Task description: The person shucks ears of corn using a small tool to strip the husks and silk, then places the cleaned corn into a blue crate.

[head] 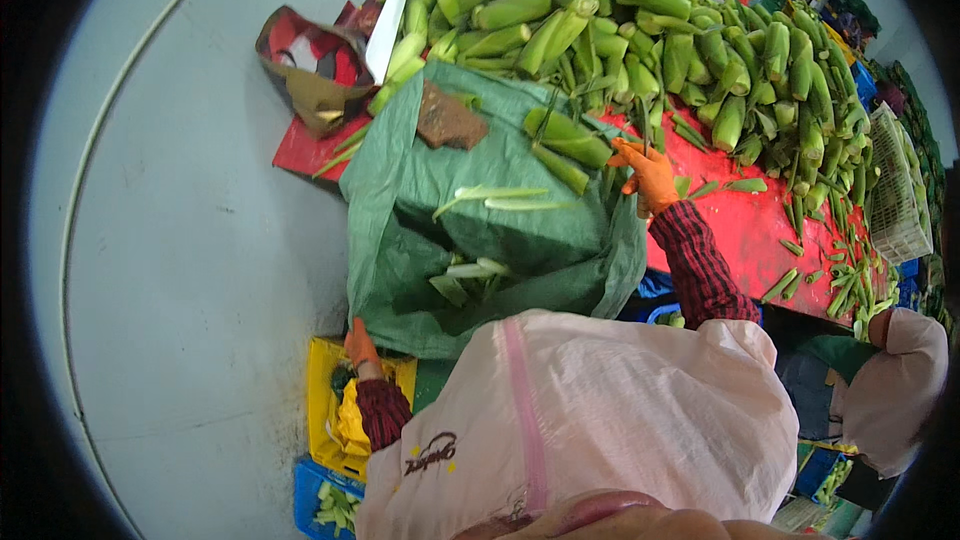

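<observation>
My left hand (361,345), in an orange glove, is at the near left edge of a green woven plastic sheet (397,240); whether its fingers grip the edge cannot be told. My right hand (649,178), gloved in orange too, is closed around what looks like a slim knife (646,121), its blade pointing away from me. Beside those fingers, an ear of corn in its husk (568,136) lies on the sheet, with a loose husk piece (561,169) below it. Pale husk strips (517,195) and a brown, stone-like slab (452,118) also rest on the sheet.
A large heap of unhusked corn (697,52) covers the back of the red table (720,240). A fabric bag (319,82) stands at the left. Yellow (319,405) and blue crates (306,495) sit below; a white crate (900,202) and another person (892,390) are at right.
</observation>
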Available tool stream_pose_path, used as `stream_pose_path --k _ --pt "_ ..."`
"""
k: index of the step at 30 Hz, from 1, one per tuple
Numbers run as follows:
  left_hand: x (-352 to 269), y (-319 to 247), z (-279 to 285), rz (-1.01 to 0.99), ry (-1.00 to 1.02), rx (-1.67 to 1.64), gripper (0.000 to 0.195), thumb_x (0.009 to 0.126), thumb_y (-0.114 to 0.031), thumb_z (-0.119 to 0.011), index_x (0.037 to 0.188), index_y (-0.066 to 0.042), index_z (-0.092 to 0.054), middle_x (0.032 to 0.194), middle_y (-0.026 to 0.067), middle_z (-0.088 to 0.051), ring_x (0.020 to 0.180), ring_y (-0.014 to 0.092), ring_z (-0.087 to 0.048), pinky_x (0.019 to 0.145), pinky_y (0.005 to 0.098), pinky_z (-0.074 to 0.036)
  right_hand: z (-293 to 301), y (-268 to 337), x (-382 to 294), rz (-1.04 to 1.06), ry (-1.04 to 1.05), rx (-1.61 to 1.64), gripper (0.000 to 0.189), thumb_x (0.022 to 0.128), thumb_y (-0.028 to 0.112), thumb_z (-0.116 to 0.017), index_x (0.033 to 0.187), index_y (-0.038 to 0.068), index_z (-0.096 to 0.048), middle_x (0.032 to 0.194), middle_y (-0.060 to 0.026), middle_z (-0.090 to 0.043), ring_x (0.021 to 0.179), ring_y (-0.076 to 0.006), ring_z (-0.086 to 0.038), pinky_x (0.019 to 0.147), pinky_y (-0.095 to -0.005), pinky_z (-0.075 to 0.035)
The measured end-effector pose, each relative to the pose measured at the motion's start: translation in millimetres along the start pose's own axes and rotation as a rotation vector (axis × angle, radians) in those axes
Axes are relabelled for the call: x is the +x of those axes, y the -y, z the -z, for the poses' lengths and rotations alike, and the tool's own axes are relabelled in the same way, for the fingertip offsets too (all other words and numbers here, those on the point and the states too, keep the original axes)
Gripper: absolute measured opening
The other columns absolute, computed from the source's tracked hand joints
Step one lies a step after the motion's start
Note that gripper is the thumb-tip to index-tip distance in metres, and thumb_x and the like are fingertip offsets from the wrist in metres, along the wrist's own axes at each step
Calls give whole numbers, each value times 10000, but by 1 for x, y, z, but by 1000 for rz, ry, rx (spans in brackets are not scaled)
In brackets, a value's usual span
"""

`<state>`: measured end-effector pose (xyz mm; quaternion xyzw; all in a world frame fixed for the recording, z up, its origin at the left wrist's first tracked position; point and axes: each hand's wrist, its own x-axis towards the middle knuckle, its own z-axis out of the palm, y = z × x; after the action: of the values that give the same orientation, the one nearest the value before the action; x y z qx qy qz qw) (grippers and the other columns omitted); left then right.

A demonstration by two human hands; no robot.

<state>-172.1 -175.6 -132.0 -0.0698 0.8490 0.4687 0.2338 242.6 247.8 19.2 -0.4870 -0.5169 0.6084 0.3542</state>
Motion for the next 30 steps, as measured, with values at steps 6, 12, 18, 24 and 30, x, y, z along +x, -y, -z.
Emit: stream_pose_path --k 6,12,18,24,30 --pt "8 72 13 -156 -19 -47 660 905 -336 -641 1408 30 -422 1439 179 -447 1286 319 -451 1049 402 -361 12 -18 95 10 -67 -163 429 894 284 -635 1221 7 -609 958 -80 -698 479 -129 -576 422 -250 -462" --pt "-71 50 33 -203 -140 -312 555 939 -159 -610 1416 29 -400 1428 157 -449 1245 235 -481 1055 335 -373 -11 -5 161 -91 34 -772 625 847 419 -597 1291 -16 -536 1116 -186 -669 798 -258 -702 753 -373 -546" --pt "-115 83 80 -177 -324 -278 485 939 -181 -612 1355 32 -482 1316 134 -543 1144 218 -544 949 311 -455 -22 -35 214 -112 -107 -890 807 727 521 -720 1257 -50 -508 1220 -257 -606 1120 -352 -604 945 -410 -476" --pt "-142 96 84 -41 -351 -353 448 935 -209 -622 1323 -4 -530 1161 47 -586 859 140 -554 769 287 -480 -1 -41 230 -86 -28 -432 621 731 417 -742 1054 -88 -578 806 -201 -669 496 -235 -621 469 -343 -483" --pt "-118 32 63 -526 -398 -61 495 940 -166 -591 1370 43 -462 1246 139 -598 1078 222 -585 946 325 -454 24 15 177 -176 228 232 444 804 344 -671 1044 -26 -624 659 -187 -637 374 -193 -480 372 -323 -370"
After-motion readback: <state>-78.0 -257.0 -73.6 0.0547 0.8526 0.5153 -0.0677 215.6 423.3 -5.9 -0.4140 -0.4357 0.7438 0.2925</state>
